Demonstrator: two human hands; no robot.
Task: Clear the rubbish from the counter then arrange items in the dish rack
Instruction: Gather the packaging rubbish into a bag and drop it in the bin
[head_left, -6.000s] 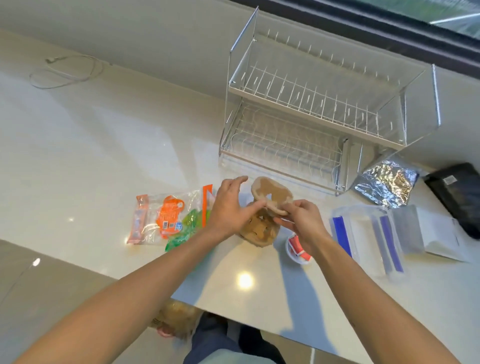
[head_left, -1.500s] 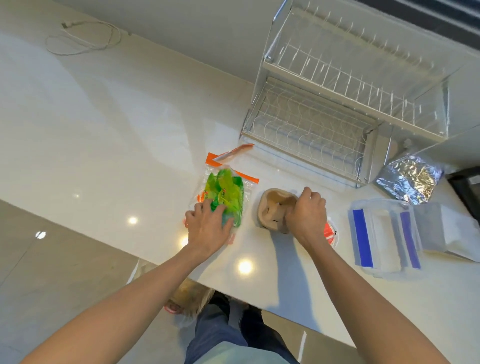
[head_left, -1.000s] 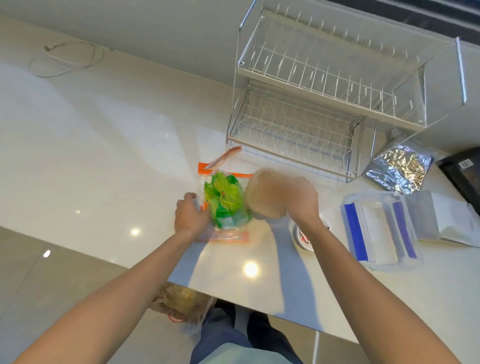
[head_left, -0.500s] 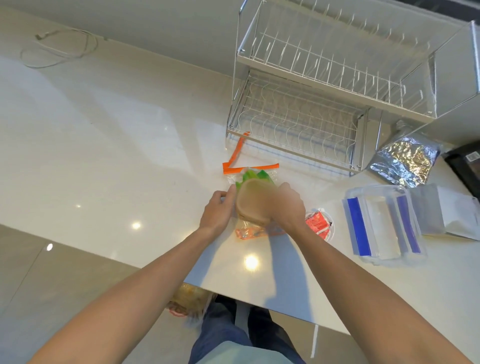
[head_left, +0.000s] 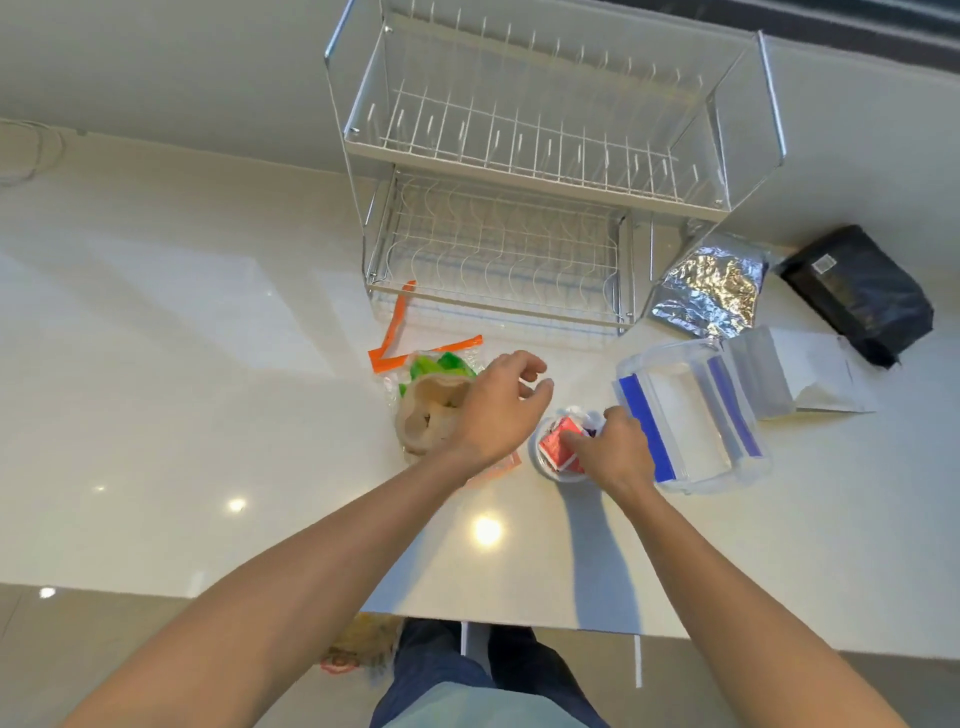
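Glossy white worktop (head_left: 156, 322) is carrying a wire dish rack (head_left: 545, 171) at the back, standing bare. Just in front of it, a clear plastic wrapper (head_left: 431, 364) with orange strips and green contents is lying under a crumpled brown paper bag (head_left: 426, 415). Left hand (head_left: 498, 410) is hovering over that bag, its grip released, fingers loosely curled. Right hand (head_left: 610, 449) is pinching red packets (head_left: 553, 444) in a small white cup (head_left: 543, 462), beside a clear container (head_left: 691, 415).

White cable (head_left: 26, 150) cut by left edge, right hand (head_left: 608, 452) fingertips hidden — grip unclear
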